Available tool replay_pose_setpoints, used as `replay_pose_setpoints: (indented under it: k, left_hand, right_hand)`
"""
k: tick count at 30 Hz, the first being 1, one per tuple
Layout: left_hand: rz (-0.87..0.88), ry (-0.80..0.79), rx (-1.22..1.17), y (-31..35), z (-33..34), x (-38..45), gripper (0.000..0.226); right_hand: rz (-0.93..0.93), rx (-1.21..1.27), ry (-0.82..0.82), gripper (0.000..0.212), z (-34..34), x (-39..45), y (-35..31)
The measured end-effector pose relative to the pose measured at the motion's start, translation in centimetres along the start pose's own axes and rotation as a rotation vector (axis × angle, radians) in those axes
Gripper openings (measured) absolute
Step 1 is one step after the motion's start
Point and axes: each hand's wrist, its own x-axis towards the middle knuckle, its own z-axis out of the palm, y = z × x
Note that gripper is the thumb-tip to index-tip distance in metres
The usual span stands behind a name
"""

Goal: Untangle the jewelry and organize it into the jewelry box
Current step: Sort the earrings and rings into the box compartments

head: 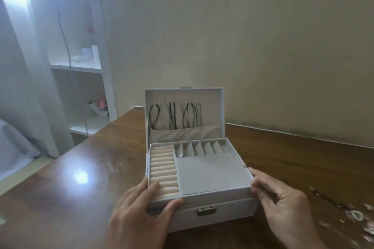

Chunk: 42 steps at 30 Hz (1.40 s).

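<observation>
A white jewelry box [222,211] stands open on the wooden table [70,198], its lid [184,95] upright with several black cord necklaces [174,116] hanging inside. Its top tray [212,174] has cream ring rolls on the left and small dividers at the back. My left hand [139,214] grips the tray's front left corner, thumb on the front rim and fingers over the ring rolls. My right hand [283,200] holds the tray's right front corner. Loose shiny jewelry [352,216] lies blurred on the table at the right.
A white shelf unit [85,66] with small items stands at the back left, beside a pale curtain [22,87]. A beige wall [242,36] runs behind the table. A dark thin chain piece [327,200] lies near the right-hand jewelry.
</observation>
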Motion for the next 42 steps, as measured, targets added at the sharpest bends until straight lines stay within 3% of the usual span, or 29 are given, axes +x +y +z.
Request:
replay_pose_setpoints:
  k: [9, 17, 21, 26, 29, 32, 34, 37, 42]
  left_hand:
    - [-0.023, -0.049, 0.033, 0.3, -0.2, -0.2, 0.072]
    - [0.0, -0.054, 0.126, 0.4, 0.0, -0.7, 0.064]
    - [0.023, -0.067, 0.18, 0.5, -0.3, -0.8, 0.056]
    - [0.058, -0.008, 0.106, 2.1, -1.1, 1.3, 0.044]
    - [0.196, -0.169, 0.132, 3.2, 0.4, 4.8, 0.045]
    - [0.173, -0.461, 0.363, 3.5, 2.8, 7.8, 0.065]
    - [0.179, -0.57, 0.509, 3.2, 3.9, 8.5, 0.073]
    - [0.181, -0.656, 0.582, 2.6, 4.4, 8.5, 0.085]
    - [0.165, -0.691, 0.557, 2.3, 4.5, 8.5, 0.07]
  right_hand:
    - [-0.074, -0.127, -0.059, 0.031, -0.6, 0.1, 0.6]
    - [-0.154, -0.218, -0.072, 0.027, -0.7, -0.2, 1.2]
    - [-0.242, -0.268, -0.094, 0.01, -0.7, -0.1, 1.4]
    - [-0.198, -0.346, -0.189, 0.023, -1.6, 1.1, 0.0]
    - [-0.145, -0.39, -0.352, 0.034, -0.7, 3.9, -2.4]
    - [-0.11, -0.514, -0.578, 0.051, 1.5, 7.1, -3.6]
    - [-0.072, -0.554, -0.662, 0.057, 2.8, 8.3, -3.5]
    - [-0.02, -0.532, -0.724, 0.058, 3.7, 8.7, -2.0]
    - [0.085, -0.374, -0.766, 0.048, 4.2, 8.4, -1.0]
